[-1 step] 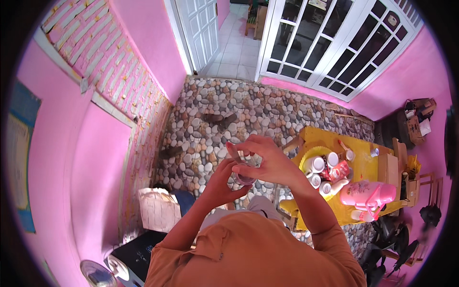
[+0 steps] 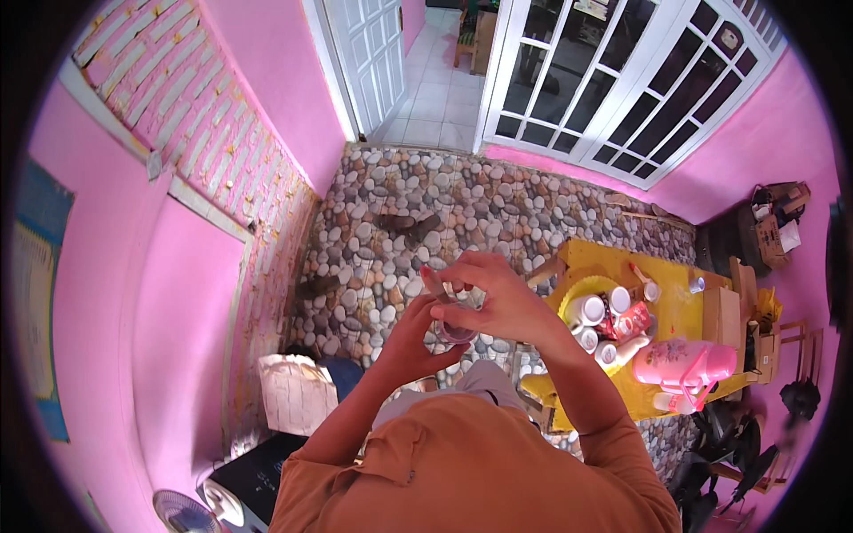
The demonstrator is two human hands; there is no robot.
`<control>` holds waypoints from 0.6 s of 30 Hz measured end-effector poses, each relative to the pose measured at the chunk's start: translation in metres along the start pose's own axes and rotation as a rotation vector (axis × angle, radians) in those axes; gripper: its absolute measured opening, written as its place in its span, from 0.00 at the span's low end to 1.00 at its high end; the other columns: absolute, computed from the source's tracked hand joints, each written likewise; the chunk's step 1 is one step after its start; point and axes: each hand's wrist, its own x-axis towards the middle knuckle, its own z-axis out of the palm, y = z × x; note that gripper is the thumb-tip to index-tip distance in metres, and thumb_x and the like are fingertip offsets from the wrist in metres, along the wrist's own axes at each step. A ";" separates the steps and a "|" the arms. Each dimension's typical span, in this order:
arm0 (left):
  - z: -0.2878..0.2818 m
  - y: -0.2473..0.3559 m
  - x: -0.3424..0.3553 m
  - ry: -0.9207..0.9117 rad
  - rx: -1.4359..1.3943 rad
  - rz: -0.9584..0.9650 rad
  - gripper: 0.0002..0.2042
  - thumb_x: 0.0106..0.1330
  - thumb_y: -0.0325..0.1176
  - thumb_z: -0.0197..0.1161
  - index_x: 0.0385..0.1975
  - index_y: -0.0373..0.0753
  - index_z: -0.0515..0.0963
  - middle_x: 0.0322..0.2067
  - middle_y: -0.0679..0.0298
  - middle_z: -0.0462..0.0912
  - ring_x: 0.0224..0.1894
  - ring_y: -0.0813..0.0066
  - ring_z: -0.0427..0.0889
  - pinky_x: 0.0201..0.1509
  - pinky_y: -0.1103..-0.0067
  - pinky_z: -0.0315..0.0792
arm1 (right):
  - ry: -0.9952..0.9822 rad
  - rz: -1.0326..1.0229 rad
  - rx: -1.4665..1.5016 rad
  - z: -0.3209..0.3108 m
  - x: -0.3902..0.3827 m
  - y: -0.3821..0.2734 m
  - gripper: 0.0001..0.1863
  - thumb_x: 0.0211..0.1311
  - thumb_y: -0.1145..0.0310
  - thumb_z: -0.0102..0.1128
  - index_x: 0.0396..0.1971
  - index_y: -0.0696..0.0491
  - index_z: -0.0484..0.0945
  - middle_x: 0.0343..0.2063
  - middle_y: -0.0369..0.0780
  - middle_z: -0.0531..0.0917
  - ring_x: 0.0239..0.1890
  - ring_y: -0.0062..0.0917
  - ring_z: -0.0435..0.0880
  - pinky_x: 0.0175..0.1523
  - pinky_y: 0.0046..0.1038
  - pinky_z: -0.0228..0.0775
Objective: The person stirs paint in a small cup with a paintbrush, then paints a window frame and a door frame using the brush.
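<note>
Held in front of my body is a small clear cup (image 2: pixel 458 334), its lower part tinted pinkish. My left hand (image 2: pixel 410 342) curls around its left side and base. Over the top comes my right hand (image 2: pixel 498 298), thumb across the cup's mouth and fingers bent above it. A pale, slim stick-like utensil (image 2: pixel 434 282) with a red tip slants up between the two hands; the right fingers appear closed on it. Its lower end and the cup's contents are mostly hidden.
To the right stands a yellow-topped table (image 2: pixel 591 258) bearing a yellow tray (image 2: pixel 569 294) of white-lidded jars and red packets, plus a pink flask (image 2: pixel 680 362). Dark shoes (image 2: pixel 409 224) lie on the pebble-patterned floor. A fan (image 2: pixel 182 513) and pale box (image 2: pixel 298 391) are at left.
The view has shifted very slightly. Both hands keep the same hold on the cup and the utensil.
</note>
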 end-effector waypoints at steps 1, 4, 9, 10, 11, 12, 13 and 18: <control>-0.007 -0.007 0.013 0.000 -0.017 -0.002 0.34 0.54 0.36 0.81 0.62 0.39 0.75 0.59 0.53 0.77 0.62 0.51 0.78 0.63 0.63 0.75 | 0.007 0.003 -0.007 -0.002 0.015 0.005 0.18 0.61 0.61 0.77 0.49 0.48 0.87 0.34 0.37 0.82 0.42 0.32 0.79 0.52 0.34 0.68; -0.021 -0.031 0.048 -0.010 -0.056 -0.018 0.35 0.55 0.36 0.81 0.63 0.38 0.74 0.61 0.54 0.76 0.65 0.54 0.76 0.66 0.64 0.73 | 0.026 -0.069 -0.100 -0.012 0.051 0.020 0.15 0.62 0.61 0.77 0.46 0.48 0.86 0.34 0.36 0.84 0.42 0.32 0.80 0.54 0.33 0.67; -0.031 -0.067 0.109 0.014 -0.035 -0.012 0.35 0.53 0.34 0.80 0.63 0.40 0.74 0.59 0.53 0.77 0.60 0.51 0.80 0.62 0.64 0.77 | 0.081 -0.049 -0.071 -0.042 0.101 0.054 0.13 0.62 0.64 0.77 0.43 0.49 0.85 0.37 0.36 0.86 0.43 0.31 0.81 0.56 0.33 0.67; -0.033 -0.074 0.125 0.013 -0.031 -0.014 0.35 0.53 0.34 0.80 0.63 0.40 0.74 0.59 0.53 0.77 0.60 0.51 0.80 0.62 0.64 0.77 | 0.082 -0.050 -0.067 -0.050 0.113 0.062 0.13 0.62 0.64 0.77 0.43 0.49 0.85 0.37 0.36 0.86 0.43 0.31 0.81 0.56 0.33 0.67; -0.034 -0.081 0.141 0.028 -0.034 0.011 0.35 0.53 0.33 0.81 0.63 0.40 0.74 0.59 0.54 0.77 0.60 0.52 0.80 0.62 0.64 0.77 | 0.089 -0.082 -0.097 -0.058 0.124 0.070 0.13 0.62 0.65 0.77 0.43 0.50 0.84 0.36 0.36 0.86 0.42 0.31 0.82 0.57 0.34 0.67; -0.035 -0.087 0.158 0.042 -0.036 0.036 0.34 0.53 0.33 0.81 0.62 0.40 0.74 0.59 0.54 0.77 0.60 0.53 0.80 0.62 0.64 0.77 | 0.097 -0.115 -0.128 -0.067 0.135 0.078 0.12 0.62 0.66 0.77 0.42 0.50 0.83 0.36 0.36 0.86 0.40 0.30 0.83 0.57 0.34 0.67; -0.037 -0.093 0.175 0.042 -0.033 0.028 0.34 0.53 0.33 0.81 0.62 0.40 0.74 0.59 0.54 0.77 0.60 0.53 0.80 0.62 0.64 0.77 | 0.094 -0.114 -0.120 -0.077 0.147 0.085 0.12 0.62 0.66 0.77 0.42 0.50 0.83 0.36 0.36 0.86 0.40 0.30 0.83 0.57 0.34 0.67; -0.041 -0.108 0.264 0.058 -0.013 0.062 0.34 0.54 0.32 0.80 0.62 0.38 0.74 0.59 0.54 0.78 0.61 0.54 0.78 0.63 0.64 0.76 | 0.167 -0.193 -0.153 -0.136 0.201 0.120 0.11 0.63 0.69 0.75 0.40 0.51 0.80 0.35 0.35 0.85 0.37 0.31 0.84 0.59 0.36 0.67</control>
